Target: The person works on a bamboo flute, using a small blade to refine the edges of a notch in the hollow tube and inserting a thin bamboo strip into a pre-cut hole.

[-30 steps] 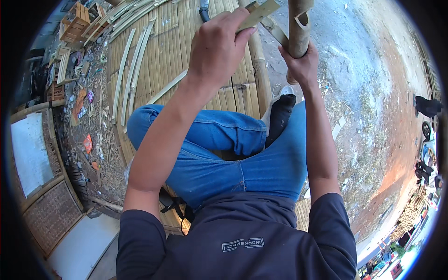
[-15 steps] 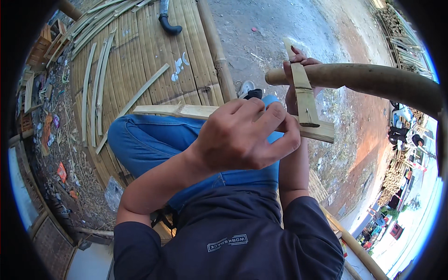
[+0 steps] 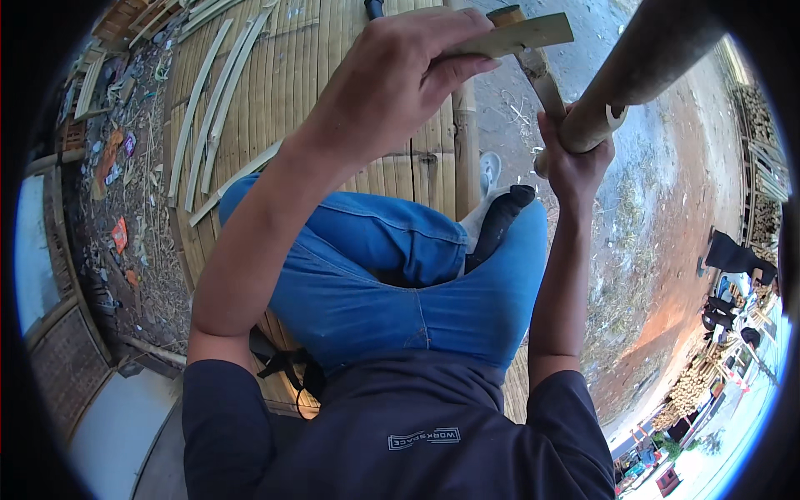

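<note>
My left hand (image 3: pixel 408 71) is raised over the far part of the bamboo platform and closed around a pale split bamboo strip (image 3: pixel 542 33). One end of the strip sticks out to the right past my thumb; the rest is hidden behind the hand. A narrower bamboo piece (image 3: pixel 546 83) stands upright behind the strip, and the two cross in this view. My right hand (image 3: pixel 583 167) grips that piece at its lower end, against the end of a thick bamboo pole (image 3: pixel 592 125). Part of the right hand's fingers is hidden by the pole.
Several long bamboo strips (image 3: pixel 200 108) lie on the slatted platform (image 3: pixel 417 187) at left. A dark curved handle (image 3: pixel 374 8) shows at the top edge. My crossed legs in blue jeans (image 3: pixel 358 250) fill the middle. Litter and shavings cover the ground at left; stacked bamboo (image 3: pixel 687 392) stands at right.
My left hand has moved up and away from my lap, carrying the strip with it. My right hand now sits lower beside the pole's end. The view has shifted.
</note>
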Demonstrator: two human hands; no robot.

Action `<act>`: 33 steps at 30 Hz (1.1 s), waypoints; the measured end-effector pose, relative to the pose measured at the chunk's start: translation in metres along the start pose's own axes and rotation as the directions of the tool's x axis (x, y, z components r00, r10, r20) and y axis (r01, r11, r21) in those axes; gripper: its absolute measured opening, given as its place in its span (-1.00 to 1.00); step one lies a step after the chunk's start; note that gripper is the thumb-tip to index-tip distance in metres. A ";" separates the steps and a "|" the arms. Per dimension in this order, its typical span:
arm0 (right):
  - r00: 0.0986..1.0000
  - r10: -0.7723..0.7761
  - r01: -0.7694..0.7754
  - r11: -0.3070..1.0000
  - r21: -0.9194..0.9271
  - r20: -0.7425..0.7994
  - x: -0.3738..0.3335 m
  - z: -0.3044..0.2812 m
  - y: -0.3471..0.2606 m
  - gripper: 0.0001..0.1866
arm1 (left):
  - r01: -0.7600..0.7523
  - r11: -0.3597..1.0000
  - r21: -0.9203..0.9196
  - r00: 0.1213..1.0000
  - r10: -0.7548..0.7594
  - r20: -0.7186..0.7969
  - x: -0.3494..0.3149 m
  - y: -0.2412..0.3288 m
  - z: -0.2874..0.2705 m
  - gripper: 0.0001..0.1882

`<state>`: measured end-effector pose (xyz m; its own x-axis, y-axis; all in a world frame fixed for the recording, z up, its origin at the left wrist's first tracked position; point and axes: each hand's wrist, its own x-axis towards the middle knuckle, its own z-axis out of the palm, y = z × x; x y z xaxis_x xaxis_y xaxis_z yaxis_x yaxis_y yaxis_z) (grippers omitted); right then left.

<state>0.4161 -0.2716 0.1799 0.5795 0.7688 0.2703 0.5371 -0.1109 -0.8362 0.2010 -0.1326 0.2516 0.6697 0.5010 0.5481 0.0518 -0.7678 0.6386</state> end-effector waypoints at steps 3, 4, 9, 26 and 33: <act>0.994 0.049 -0.036 0.990 -0.133 0.101 0.023 0.033 0.021 -0.63 | 0.376 0.925 -0.046 0.892 -0.348 0.288 0.019 -0.043 -0.018 -0.80; 0.982 0.080 -0.048 0.982 -0.185 0.171 0.030 0.047 0.025 -0.62 | 0.324 0.946 -0.021 0.932 -0.315 0.176 0.006 -0.070 -0.007 -0.80; 0.921 0.193 -0.070 0.937 -0.342 0.339 0.037 0.081 0.066 -0.57 | 0.453 0.886 0.103 0.888 -0.459 0.041 -0.040 -0.160 0.053 -0.72; 0.839 0.176 0.002 0.945 -0.326 0.514 0.044 0.084 0.114 -0.50 | 0.582 0.648 0.492 0.788 -0.599 -0.142 -0.051 -0.141 0.106 -0.61; 0.933 -0.093 0.217 0.917 -0.336 0.349 0.052 0.008 0.063 -0.43 | 0.475 0.708 0.523 0.876 -0.436 -0.205 -0.006 -0.027 0.073 -0.50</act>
<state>0.4755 -0.2336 0.1375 0.2764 0.9470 0.1637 0.8239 -0.1459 -0.5476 0.2502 -0.1442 0.1920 0.4122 0.8556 0.3130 0.7421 -0.5146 0.4295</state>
